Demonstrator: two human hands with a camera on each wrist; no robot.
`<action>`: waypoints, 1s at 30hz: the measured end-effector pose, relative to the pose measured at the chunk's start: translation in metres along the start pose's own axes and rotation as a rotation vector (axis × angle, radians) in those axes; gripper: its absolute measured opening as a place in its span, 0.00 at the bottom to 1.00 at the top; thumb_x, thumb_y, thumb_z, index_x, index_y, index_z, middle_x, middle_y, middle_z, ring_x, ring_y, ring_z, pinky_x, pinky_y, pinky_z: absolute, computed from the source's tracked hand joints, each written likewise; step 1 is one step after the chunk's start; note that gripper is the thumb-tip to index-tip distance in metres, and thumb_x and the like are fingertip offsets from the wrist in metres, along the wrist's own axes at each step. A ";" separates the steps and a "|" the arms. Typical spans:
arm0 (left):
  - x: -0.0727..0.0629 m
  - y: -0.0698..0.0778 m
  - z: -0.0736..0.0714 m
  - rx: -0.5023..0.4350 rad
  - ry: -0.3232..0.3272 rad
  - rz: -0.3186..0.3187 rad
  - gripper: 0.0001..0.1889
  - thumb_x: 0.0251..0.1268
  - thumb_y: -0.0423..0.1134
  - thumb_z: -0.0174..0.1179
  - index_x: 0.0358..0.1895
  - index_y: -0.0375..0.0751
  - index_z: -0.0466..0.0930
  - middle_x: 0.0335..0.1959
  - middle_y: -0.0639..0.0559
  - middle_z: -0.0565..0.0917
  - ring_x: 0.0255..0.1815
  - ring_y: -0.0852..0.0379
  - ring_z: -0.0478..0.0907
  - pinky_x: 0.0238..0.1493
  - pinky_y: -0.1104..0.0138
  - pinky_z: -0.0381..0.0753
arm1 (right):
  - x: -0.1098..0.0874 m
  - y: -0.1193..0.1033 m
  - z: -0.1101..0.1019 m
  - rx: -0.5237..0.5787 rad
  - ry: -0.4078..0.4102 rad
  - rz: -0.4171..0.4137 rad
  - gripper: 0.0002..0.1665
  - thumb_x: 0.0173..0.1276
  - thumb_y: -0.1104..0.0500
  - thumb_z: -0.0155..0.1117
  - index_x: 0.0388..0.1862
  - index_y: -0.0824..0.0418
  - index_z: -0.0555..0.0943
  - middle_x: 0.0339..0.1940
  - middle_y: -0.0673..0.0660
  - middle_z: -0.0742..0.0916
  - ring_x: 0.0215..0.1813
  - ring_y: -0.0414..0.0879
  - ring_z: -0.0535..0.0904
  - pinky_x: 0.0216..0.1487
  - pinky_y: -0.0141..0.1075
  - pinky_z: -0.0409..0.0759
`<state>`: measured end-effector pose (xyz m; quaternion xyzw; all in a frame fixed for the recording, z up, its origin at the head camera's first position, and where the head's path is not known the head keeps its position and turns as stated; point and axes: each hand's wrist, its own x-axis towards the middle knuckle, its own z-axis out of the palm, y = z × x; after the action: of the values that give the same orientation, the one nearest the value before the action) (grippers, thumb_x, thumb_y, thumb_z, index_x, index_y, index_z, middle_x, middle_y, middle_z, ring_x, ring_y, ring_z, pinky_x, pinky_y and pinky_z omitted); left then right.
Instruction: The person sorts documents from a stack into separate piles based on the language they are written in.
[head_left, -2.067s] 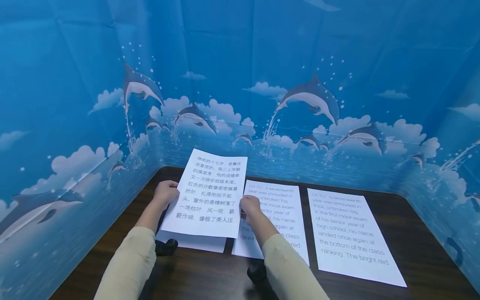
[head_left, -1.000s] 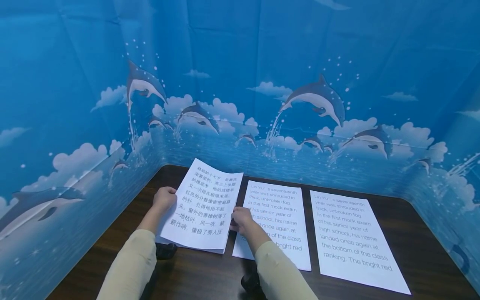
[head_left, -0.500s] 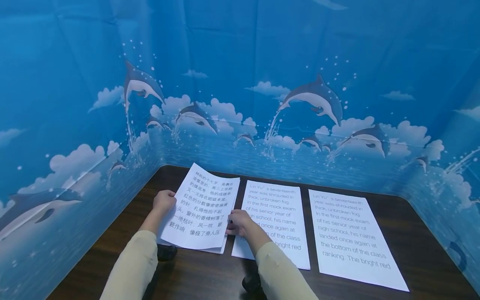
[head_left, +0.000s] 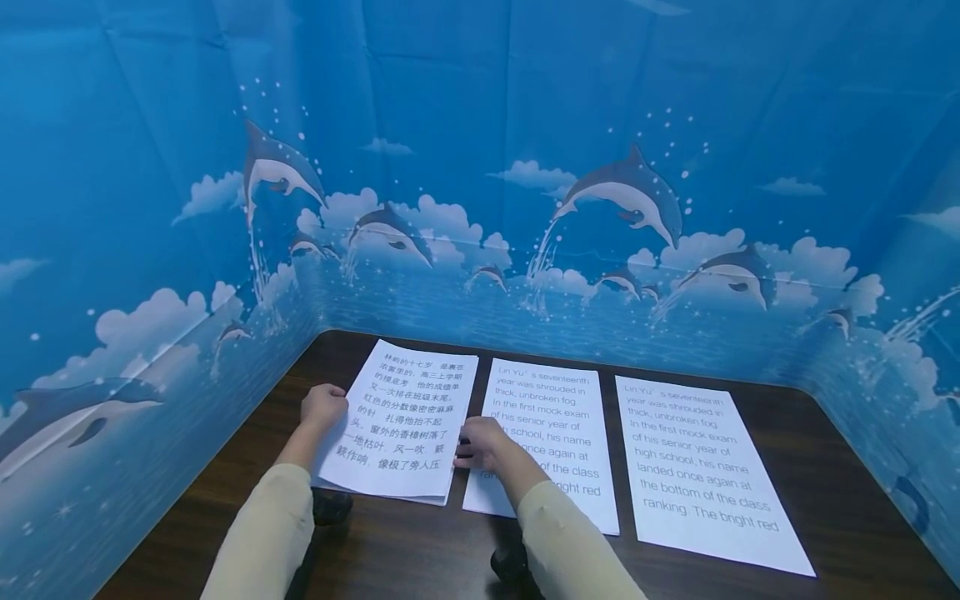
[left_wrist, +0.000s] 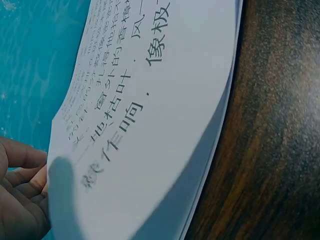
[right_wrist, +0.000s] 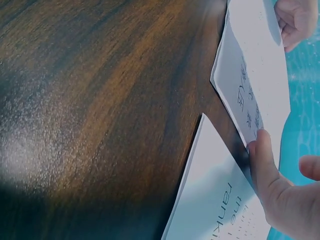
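In the head view, a stack of white paper sheets (head_left: pixel 401 417) printed with Chinese characters lies on the left of the dark wooden table. My left hand (head_left: pixel 324 406) is at its left edge; in the left wrist view, the fingers (left_wrist: pixel 25 182) touch that edge without reaching over the top. On the other side, my right hand (head_left: pixel 483 446) has its fingertips against the stack's right edge. From the right wrist, one finger (right_wrist: pixel 265 155) meets the paper edge while the thumb (right_wrist: pixel 310 167) stays apart. A lower sheet peeks out along the stack's front edge.
Two further stacks of paper with English text, the middle one (head_left: pixel 555 425) partly under my right forearm and the right one (head_left: pixel 705 467), lie side by side on the wooden table (head_left: pixel 405 550). A blue dolphin-print curtain (head_left: pixel 465 125) encloses the table's back and sides.
The top sheets, earlier held raised by both hands, have come down onto the left pile and lie flatter and better lined up. The right hand has moved lower and its grip has loosened.
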<state>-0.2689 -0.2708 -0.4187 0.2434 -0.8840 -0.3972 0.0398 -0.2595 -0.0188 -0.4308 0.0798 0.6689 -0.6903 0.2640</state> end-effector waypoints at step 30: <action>0.084 -0.051 0.044 0.026 0.045 0.051 0.20 0.60 0.44 0.47 0.51 0.34 0.68 0.45 0.37 0.71 0.43 0.42 0.68 0.40 0.52 0.69 | -0.005 -0.014 -0.039 -0.004 0.046 -0.028 0.26 0.63 0.60 0.46 0.59 0.70 0.61 0.46 0.65 0.76 0.43 0.56 0.76 0.37 0.41 0.76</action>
<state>-0.3340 -0.3087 -0.4959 0.2300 -0.8938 -0.3792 0.0665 -0.2715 0.0191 -0.4199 0.0856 0.6772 -0.6906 0.2391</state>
